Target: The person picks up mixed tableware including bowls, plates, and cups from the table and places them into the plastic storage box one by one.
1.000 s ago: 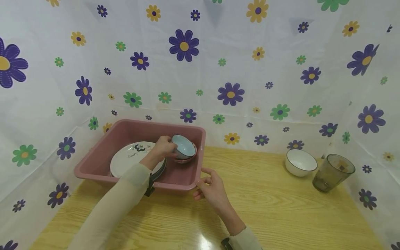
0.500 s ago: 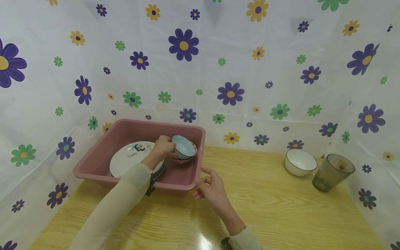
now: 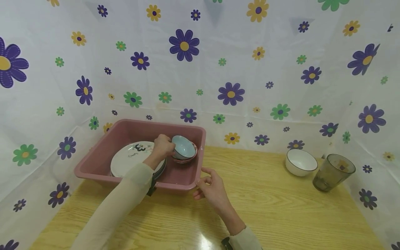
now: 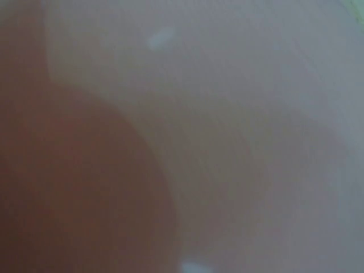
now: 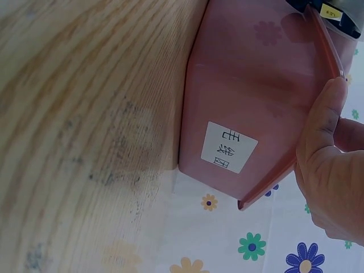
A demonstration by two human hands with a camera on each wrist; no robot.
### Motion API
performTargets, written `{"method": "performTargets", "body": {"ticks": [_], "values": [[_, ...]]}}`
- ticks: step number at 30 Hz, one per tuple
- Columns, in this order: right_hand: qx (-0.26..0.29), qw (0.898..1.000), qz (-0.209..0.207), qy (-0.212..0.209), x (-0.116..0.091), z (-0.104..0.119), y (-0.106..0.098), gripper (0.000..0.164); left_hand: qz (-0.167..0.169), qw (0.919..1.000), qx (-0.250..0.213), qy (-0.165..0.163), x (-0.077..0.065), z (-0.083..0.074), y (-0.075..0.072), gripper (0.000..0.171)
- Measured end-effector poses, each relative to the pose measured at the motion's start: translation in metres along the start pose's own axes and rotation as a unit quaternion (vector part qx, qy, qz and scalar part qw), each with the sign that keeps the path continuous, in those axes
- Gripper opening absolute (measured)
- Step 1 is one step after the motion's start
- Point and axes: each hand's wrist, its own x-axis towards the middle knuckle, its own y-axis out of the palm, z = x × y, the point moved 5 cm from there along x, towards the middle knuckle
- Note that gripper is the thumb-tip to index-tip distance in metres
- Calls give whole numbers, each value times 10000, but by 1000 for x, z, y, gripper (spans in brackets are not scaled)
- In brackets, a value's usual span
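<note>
In the head view, my left hand (image 3: 162, 147) reaches into the pink plastic basin (image 3: 142, 126) and grips the left rim of a small light-blue bowl (image 3: 184, 147). This bowl sits tilted in a reddish bowl (image 3: 188, 160) at the basin's right end. White plates (image 3: 123, 161) with a dark print lie stacked on the left, partly covered by my forearm. My right hand (image 3: 212, 189) holds the basin's front right corner; the right wrist view shows the thumb against the rim. Only blurred brown and pink shapes fill the left wrist view.
A white bowl (image 3: 300, 162) with a dark rim stands at the right back of the wooden table (image 3: 265, 208), beside a smoky clear cup (image 3: 332, 173). A flowered white curtain (image 3: 212, 69) encloses the back and sides. The basin carries a paper label (image 5: 228, 148).
My left hand shifts very slightly at the light-blue bowl's rim. The bowls, the basin and my right hand stay in place.
</note>
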Motion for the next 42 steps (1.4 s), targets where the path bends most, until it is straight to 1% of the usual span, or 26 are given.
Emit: {"method": "performTargets", "body": {"ticks": [5,7,11,14,17,21,27,29,33,37,42], "values": [[-24,10000,16,-14,0,0,0,50,-162,9988,447,148,1,1,-2,12],[-35,10000,19,-18,0,0,0,51,-219,9979,571,234,2,2,-2,18],[-88,10000,4,5,-1,0,0,51,-360,9959,689,455,2,3,-3,34],[-109,9999,-29,20,-1,0,-1,51,-486,9933,804,671,1,4,-3,37],[-108,9999,-54,25,0,0,-1,51,-559,9907,955,794,1,5,-3,36],[-90,9999,-30,32,0,0,-1,52,-549,9901,1051,751,0,8,-2,34],[-76,10000,6,28,-1,-1,0,53,-541,9886,1300,537,-1,10,1,31],[-98,9999,-12,24,-1,0,0,53,-540,9880,1355,515,-1,10,2,30],[-135,9999,-34,35,-1,1,1,53,-558,9873,1368,592,-2,11,4,31],[-133,9999,-27,47,0,1,0,52,-532,9864,1371,741,-3,10,6,28],[-122,9999,12,25,0,1,-1,53,-414,9843,1475,877,-3,10,9,25]]}}
